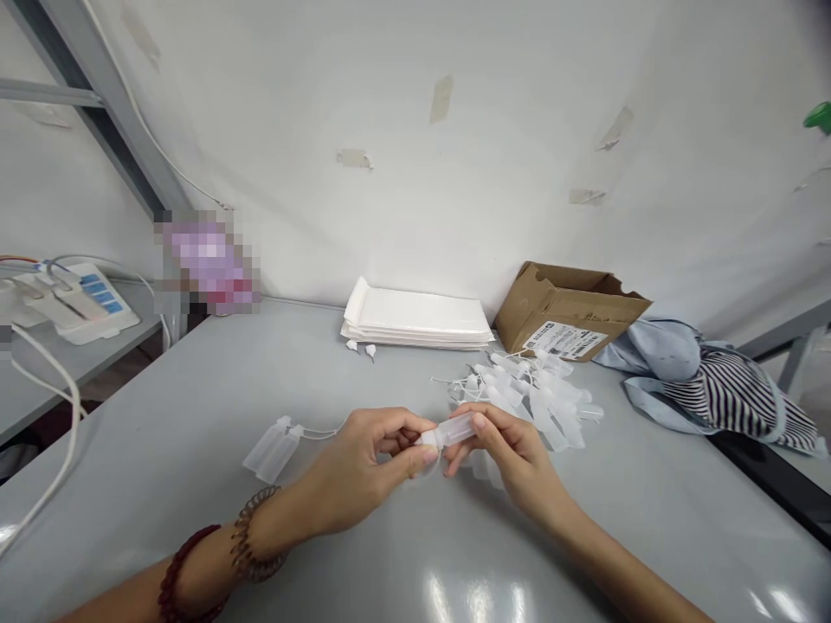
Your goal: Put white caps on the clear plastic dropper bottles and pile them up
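A small translucent plastic bottle [456, 428] is held between my two hands over the grey table. My left hand [373, 463] pinches the white cap [428, 439] at its neck with thumb and forefinger. On the bottle's body, the thumb and fingers of my right hand [510, 446] are closed. A thin clear loop hangs under the cap. Left of my hands, two similar bottles [273, 448] lie side by side, with a thin tube running from them toward my left hand. Behind my right hand spreads a pile of translucent bottles [545, 394], some with thin tubes.
White padded envelopes [421, 316] are stacked against the wall, with two small white tips [370, 350] in front. An open cardboard box [571, 311] stands behind the bottle pile. Bundled cloth [720, 381] lies at the right. A power strip [91, 298] and cables occupy the left.
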A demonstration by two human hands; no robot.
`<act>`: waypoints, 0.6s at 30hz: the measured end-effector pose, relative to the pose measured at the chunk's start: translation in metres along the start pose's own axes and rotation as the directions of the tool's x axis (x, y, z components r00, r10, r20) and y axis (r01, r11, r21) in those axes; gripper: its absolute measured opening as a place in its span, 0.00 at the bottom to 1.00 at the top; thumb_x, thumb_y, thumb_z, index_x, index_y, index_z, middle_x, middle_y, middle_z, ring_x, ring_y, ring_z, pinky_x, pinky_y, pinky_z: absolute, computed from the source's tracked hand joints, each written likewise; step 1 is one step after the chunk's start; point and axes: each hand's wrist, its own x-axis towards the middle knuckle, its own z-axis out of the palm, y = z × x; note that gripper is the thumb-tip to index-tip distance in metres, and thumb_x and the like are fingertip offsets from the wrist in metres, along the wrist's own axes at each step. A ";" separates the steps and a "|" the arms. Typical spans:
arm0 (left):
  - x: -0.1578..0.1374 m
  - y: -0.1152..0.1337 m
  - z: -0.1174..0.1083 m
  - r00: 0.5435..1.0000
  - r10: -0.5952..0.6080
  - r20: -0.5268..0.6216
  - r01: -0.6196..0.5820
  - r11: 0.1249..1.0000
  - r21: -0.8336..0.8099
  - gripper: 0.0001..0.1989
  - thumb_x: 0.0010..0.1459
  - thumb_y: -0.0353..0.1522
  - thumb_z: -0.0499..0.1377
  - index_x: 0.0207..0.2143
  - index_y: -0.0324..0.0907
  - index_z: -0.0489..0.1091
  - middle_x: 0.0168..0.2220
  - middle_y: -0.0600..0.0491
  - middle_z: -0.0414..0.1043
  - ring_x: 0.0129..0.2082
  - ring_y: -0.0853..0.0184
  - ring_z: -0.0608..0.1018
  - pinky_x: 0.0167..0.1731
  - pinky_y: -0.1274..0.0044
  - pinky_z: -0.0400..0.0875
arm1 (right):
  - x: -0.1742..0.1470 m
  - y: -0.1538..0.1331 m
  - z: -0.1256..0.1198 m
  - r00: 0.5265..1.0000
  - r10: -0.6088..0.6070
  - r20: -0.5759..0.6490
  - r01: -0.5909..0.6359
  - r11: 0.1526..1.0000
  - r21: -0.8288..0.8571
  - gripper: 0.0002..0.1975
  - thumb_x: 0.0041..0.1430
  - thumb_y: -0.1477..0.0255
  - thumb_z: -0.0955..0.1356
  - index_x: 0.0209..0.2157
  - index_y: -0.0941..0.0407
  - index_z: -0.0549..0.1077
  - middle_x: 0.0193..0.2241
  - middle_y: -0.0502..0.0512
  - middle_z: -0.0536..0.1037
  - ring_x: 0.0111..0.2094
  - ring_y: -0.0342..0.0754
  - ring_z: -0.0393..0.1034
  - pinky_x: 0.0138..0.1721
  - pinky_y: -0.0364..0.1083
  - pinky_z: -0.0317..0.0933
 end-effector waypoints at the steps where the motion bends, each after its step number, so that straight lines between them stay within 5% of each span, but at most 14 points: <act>1: 0.000 0.000 0.000 1.000 0.016 -0.011 -0.015 1.000 0.012 0.09 0.58 0.34 0.57 0.38 0.41 0.74 0.31 0.53 0.73 0.29 0.68 0.73 0.30 0.78 0.71 | -0.001 0.001 0.001 0.999 -0.030 -0.014 0.028 0.996 -0.083 0.15 0.64 0.60 0.60 0.36 0.57 0.70 0.22 0.51 0.77 0.23 0.47 0.73 0.33 0.47 0.64; 5: 0.001 -0.002 -0.003 0.989 0.145 -0.033 -0.138 0.978 0.156 0.09 0.59 0.34 0.56 0.38 0.42 0.74 0.31 0.53 0.73 0.29 0.69 0.73 0.30 0.79 0.70 | -0.004 0.004 0.003 0.995 -0.097 -0.007 0.089 0.943 -0.320 0.16 0.65 0.61 0.59 0.31 0.56 0.69 0.16 0.47 0.71 0.18 0.44 0.66 0.23 0.43 0.58; 8: 0.002 -0.006 -0.006 0.960 0.279 -0.018 -0.259 0.912 0.317 0.09 0.60 0.33 0.56 0.40 0.42 0.73 0.32 0.52 0.73 0.31 0.68 0.73 0.31 0.79 0.69 | -0.006 0.005 0.005 0.998 -0.063 -0.027 0.050 0.935 -0.350 0.19 0.65 0.59 0.58 0.29 0.56 0.68 0.13 0.46 0.70 0.14 0.42 0.64 0.21 0.42 0.56; 12: 0.005 -0.014 -0.010 0.880 0.470 0.074 -0.443 0.752 0.487 0.11 0.63 0.29 0.52 0.46 0.40 0.69 0.32 0.50 0.72 0.31 0.68 0.72 0.32 0.78 0.68 | -0.007 0.007 0.012 0.988 0.151 -0.011 -0.152 0.984 -0.093 0.25 0.63 0.52 0.58 0.21 0.56 0.63 0.07 0.43 0.65 0.09 0.40 0.61 0.25 0.44 0.62; 15: 0.005 -0.020 -0.012 0.821 0.544 0.172 -0.530 0.614 0.584 0.13 0.64 0.26 0.49 0.50 0.40 0.65 0.37 0.47 0.72 0.35 0.66 0.73 0.34 0.76 0.69 | -0.008 0.010 0.017 0.946 0.318 0.066 -0.325 0.933 0.156 0.28 0.59 0.48 0.59 0.17 0.56 0.61 0.04 0.40 0.59 0.06 0.39 0.57 0.26 0.45 0.65; 18: 0.006 -0.021 -0.012 0.799 0.561 0.217 -0.563 0.568 0.601 0.14 0.64 0.25 0.48 0.51 0.39 0.64 0.39 0.45 0.72 0.38 0.65 0.73 0.37 0.75 0.69 | -0.010 0.011 0.021 0.911 0.397 0.113 -0.413 0.865 0.285 0.29 0.58 0.48 0.60 0.14 0.56 0.59 0.03 0.37 0.53 0.04 0.37 0.53 0.24 0.43 0.64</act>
